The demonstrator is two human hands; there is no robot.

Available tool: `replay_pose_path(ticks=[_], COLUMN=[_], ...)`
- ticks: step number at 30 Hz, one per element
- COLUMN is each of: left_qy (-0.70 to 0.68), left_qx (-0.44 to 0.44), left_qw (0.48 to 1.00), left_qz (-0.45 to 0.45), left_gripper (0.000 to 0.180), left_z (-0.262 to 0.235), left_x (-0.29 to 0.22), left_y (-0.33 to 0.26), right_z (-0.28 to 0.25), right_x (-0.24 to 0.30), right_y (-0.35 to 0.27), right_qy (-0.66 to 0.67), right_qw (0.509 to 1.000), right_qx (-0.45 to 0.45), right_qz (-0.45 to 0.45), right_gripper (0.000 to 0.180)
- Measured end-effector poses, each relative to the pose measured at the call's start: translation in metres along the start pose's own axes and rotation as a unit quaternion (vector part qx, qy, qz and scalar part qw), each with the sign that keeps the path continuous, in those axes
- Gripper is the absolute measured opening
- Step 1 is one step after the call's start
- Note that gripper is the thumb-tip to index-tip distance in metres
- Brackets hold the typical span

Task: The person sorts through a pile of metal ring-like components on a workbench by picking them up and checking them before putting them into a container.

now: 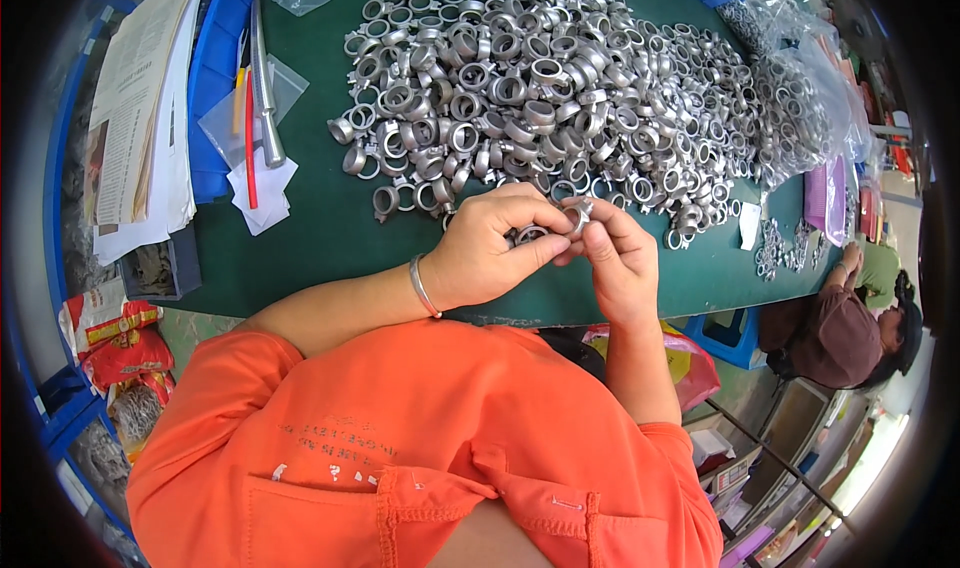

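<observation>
Both hands are meeting at frame center, just above the green counter (300, 238) edge. Left hand (485, 248), wrist w/ bangle (424, 286), is curling fingers round a small metal ring (530, 234). Right hand (615, 253) is pinching another ring fitting (580, 213) btwn thumb & forefinger. Big pile of fittings (560, 98) is lying just above, upper center.

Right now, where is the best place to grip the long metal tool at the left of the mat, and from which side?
Probably the thick lower end of the metal tool, gripped from the right. It lies flat, pointing away from the person, with a red stick and blue bin close on its left and bare green mat on its right.
</observation>
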State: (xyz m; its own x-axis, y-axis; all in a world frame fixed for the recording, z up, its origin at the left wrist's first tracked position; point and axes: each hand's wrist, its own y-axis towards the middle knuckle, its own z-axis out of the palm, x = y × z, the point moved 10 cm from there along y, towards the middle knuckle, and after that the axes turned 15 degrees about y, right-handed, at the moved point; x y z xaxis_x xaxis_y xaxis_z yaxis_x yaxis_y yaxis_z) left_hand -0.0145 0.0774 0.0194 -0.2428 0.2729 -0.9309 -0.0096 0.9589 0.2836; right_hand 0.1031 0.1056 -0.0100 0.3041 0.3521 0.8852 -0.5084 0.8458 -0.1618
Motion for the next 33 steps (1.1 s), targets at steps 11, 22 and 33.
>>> replay_pose_path(ticks=[11, 22, 33], left_qy=[-0.397, -0.274, -0.097], left_qx=[0.120, 0.103, 0.019], left_qw=[0.844, 0.913, 0.986], left_qz=[-0.340, -0.284, -0.137], left_gripper=[0.017, 0.012, 0.012], left_z=[0.041, 0.032, 0.004], left_x=[0.044, 0.042, 0.021], left_y=[-0.025, -0.019, -0.005], right_z=[0.004, 0.007, 0.011], right_x=[-0.007, 0.010, 0.028], right_y=[-0.004, -0.003, -0.017], right_qy=[0.006, -0.015, -0.164], right_qw=[1.000, 0.995, 0.961], right_qx=[0.011, 0.020, -0.019], right_qz=[-0.010, -0.102, -0.223], right_gripper=[0.039, 0.038, 0.047])
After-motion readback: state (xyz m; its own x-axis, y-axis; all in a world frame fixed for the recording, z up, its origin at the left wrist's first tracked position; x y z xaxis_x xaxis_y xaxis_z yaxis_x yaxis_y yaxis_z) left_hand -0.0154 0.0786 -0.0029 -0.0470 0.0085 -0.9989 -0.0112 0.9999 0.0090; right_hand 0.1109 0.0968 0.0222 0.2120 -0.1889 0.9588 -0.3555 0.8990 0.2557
